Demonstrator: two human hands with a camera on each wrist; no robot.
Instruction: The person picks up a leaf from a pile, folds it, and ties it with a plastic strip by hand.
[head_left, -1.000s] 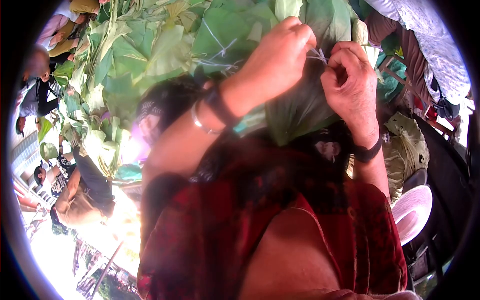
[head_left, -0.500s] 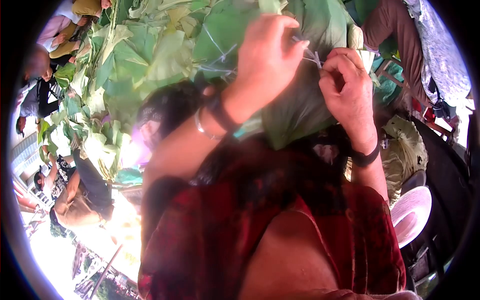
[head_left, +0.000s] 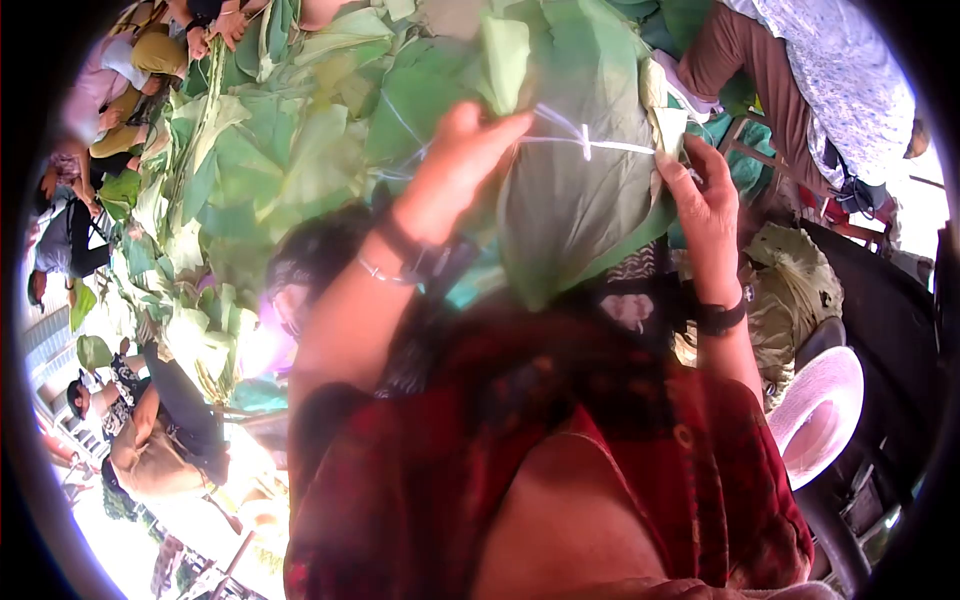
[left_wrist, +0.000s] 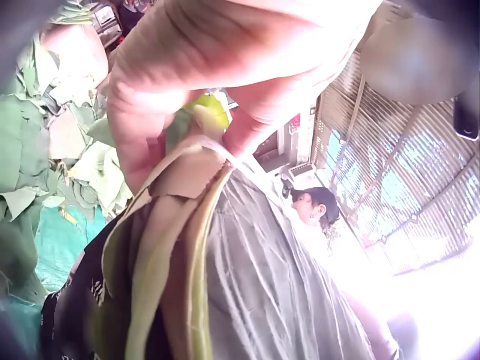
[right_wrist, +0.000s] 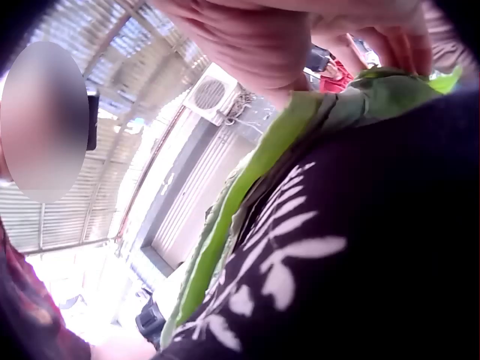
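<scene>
A bundle of large green leaves (head_left: 590, 220) lies over the person's lap, with white string (head_left: 620, 146) running across it to a knot near the middle. The left hand (head_left: 462, 165) grips the bundle's left edge, its thumb pointing toward the string. In the left wrist view, fingers and thumb close round the layered leaf edges (left_wrist: 187, 180). The right hand (head_left: 708, 200) holds the opposite edge, beside the string's end of the visible span. Its fingers curl over the folded leaf edge (right_wrist: 300, 120) in the right wrist view. The bundle's underside is hidden.
Loose leaves (head_left: 300, 160) spread in a wide heap to the left. A person in brown trousers (head_left: 745, 60) sits close at the far right. A pink hat (head_left: 825, 415) and dry folded leaves (head_left: 795, 290) are by the right arm. Other people sit along the left.
The hands were together at the string's knot, then drew apart. Now they are at the bundle's two sides, with the knot released and the string stretched flat across the leaves.
</scene>
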